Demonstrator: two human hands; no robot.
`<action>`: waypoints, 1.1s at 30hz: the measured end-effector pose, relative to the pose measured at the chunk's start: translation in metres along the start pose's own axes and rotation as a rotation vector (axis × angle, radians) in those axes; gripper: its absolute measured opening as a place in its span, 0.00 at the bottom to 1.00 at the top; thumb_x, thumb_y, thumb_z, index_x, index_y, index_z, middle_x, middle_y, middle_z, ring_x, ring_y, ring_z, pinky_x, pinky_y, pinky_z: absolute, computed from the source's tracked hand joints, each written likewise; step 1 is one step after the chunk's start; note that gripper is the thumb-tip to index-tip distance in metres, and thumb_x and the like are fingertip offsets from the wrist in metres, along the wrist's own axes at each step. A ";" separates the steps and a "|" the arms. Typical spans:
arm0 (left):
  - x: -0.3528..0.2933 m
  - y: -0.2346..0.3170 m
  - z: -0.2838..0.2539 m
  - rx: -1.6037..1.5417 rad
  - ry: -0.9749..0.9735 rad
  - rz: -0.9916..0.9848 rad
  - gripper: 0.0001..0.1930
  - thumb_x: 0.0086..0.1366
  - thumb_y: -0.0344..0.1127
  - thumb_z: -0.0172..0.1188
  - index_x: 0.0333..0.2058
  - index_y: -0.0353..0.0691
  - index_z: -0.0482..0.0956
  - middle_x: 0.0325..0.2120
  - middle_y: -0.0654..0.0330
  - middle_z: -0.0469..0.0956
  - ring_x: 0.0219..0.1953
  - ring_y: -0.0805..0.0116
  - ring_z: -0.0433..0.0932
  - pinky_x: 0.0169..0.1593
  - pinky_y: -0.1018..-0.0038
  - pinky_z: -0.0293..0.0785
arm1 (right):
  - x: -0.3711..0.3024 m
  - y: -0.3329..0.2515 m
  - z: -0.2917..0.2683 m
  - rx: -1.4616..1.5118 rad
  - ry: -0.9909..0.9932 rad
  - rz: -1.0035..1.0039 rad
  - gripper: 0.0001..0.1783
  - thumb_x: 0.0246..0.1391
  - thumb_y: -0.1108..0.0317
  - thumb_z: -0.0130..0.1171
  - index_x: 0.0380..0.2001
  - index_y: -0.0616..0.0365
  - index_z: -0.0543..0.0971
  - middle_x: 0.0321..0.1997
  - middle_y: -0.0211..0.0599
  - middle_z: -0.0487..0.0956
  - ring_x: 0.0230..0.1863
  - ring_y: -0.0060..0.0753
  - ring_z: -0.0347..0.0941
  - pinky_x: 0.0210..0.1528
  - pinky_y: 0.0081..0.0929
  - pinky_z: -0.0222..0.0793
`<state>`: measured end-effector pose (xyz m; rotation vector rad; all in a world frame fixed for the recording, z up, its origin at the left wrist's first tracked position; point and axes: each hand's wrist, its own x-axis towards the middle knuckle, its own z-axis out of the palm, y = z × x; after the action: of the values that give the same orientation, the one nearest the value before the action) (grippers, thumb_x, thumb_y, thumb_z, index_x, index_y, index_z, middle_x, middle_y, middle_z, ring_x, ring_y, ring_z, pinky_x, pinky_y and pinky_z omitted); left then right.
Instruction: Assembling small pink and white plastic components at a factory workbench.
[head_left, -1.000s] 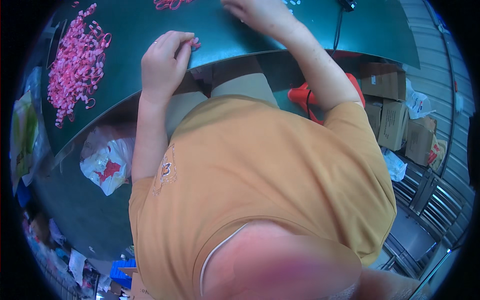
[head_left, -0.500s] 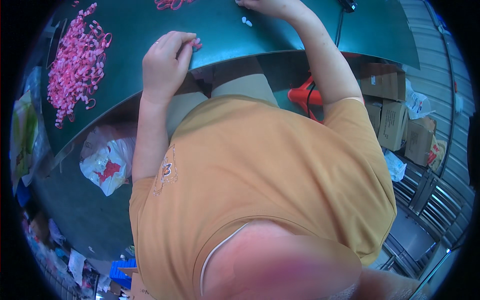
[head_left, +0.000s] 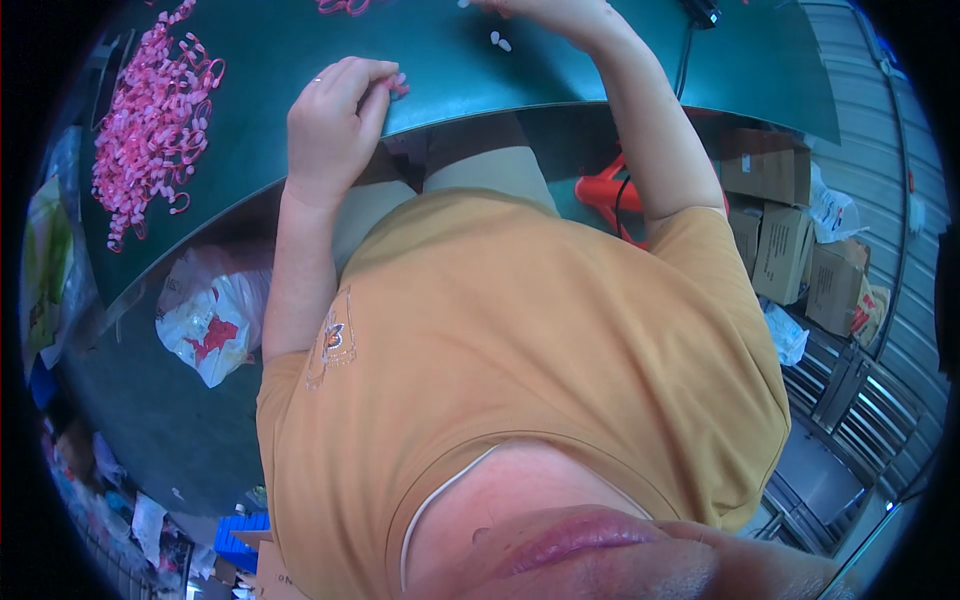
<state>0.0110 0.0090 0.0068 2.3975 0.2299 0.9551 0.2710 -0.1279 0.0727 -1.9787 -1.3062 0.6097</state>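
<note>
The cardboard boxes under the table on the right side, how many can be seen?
4, stacked close together beside the green table: one on top, two below it, one farthest right. More may be hidden behind them.

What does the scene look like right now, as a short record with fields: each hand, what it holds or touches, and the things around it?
Left hand: curled at the near edge of the green table, fingertips pinching a small pink piece
Right hand: reaching far across the table, partly cut off by the picture's top edge; grip cannot be told
White bits: two small pieces lying just left of the right hand
Pink pile: heap of pink loops on the table's left side
Under the table: white plastic bag at left, cardboard boxes at right
</note>
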 end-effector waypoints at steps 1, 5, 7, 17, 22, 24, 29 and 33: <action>0.001 0.000 0.000 -0.006 0.004 0.005 0.04 0.67 0.25 0.67 0.40 0.40 0.86 0.34 0.61 0.88 0.38 0.57 0.87 0.43 0.64 0.82 | -0.004 -0.005 0.003 0.193 -0.087 0.054 0.13 0.70 0.58 0.68 0.46 0.56 0.90 0.37 0.27 0.86 0.37 0.23 0.79 0.45 0.27 0.76; -0.001 0.001 -0.001 -0.003 -0.008 -0.022 0.04 0.67 0.25 0.67 0.40 0.41 0.86 0.34 0.61 0.88 0.39 0.57 0.87 0.43 0.64 0.82 | -0.004 0.006 0.026 0.441 -0.234 0.096 0.14 0.73 0.56 0.67 0.49 0.54 0.89 0.39 0.22 0.85 0.38 0.17 0.77 0.43 0.23 0.75; 0.000 0.002 0.000 -0.008 -0.004 -0.038 0.04 0.67 0.26 0.67 0.40 0.41 0.86 0.34 0.61 0.88 0.39 0.57 0.87 0.44 0.64 0.82 | -0.005 0.007 0.031 0.497 -0.251 0.110 0.14 0.74 0.56 0.67 0.49 0.54 0.89 0.39 0.22 0.85 0.39 0.16 0.77 0.43 0.22 0.75; -0.001 0.000 -0.001 0.016 -0.020 -0.036 0.04 0.68 0.28 0.68 0.40 0.42 0.86 0.35 0.61 0.88 0.40 0.56 0.87 0.44 0.64 0.83 | -0.018 -0.002 0.040 0.627 -0.325 -0.147 0.09 0.77 0.62 0.63 0.47 0.55 0.86 0.37 0.20 0.80 0.39 0.15 0.73 0.43 0.20 0.71; -0.002 -0.001 -0.002 0.018 -0.074 -0.068 0.06 0.70 0.26 0.67 0.44 0.41 0.87 0.38 0.60 0.89 0.43 0.59 0.89 0.48 0.66 0.83 | -0.020 -0.005 0.045 0.701 -0.353 -0.148 0.08 0.77 0.64 0.63 0.47 0.56 0.86 0.37 0.20 0.79 0.38 0.15 0.72 0.43 0.20 0.69; -0.002 -0.001 -0.002 0.015 -0.072 -0.068 0.06 0.70 0.26 0.67 0.44 0.41 0.87 0.38 0.60 0.89 0.42 0.59 0.89 0.47 0.66 0.83 | -0.020 -0.006 0.047 0.718 -0.351 -0.159 0.09 0.76 0.63 0.64 0.46 0.56 0.85 0.36 0.20 0.79 0.38 0.15 0.72 0.42 0.20 0.69; -0.001 -0.001 0.000 -0.009 -0.032 -0.054 0.04 0.68 0.29 0.68 0.40 0.43 0.86 0.35 0.61 0.88 0.40 0.56 0.87 0.44 0.63 0.82 | -0.018 -0.003 0.048 0.753 -0.388 -0.119 0.10 0.76 0.61 0.63 0.43 0.55 0.85 0.36 0.21 0.79 0.38 0.17 0.73 0.43 0.22 0.69; 0.000 -0.001 0.000 -0.007 -0.017 -0.032 0.04 0.68 0.29 0.68 0.40 0.43 0.87 0.35 0.61 0.88 0.40 0.55 0.87 0.44 0.63 0.82 | -0.009 0.011 0.067 0.447 -0.250 -0.153 0.11 0.68 0.57 0.67 0.43 0.48 0.91 0.42 0.34 0.88 0.47 0.42 0.86 0.46 0.33 0.81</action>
<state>0.0115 0.0097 0.0065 2.3875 0.2575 0.9189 0.2276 -0.1201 0.0210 -1.4610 -1.3136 1.0005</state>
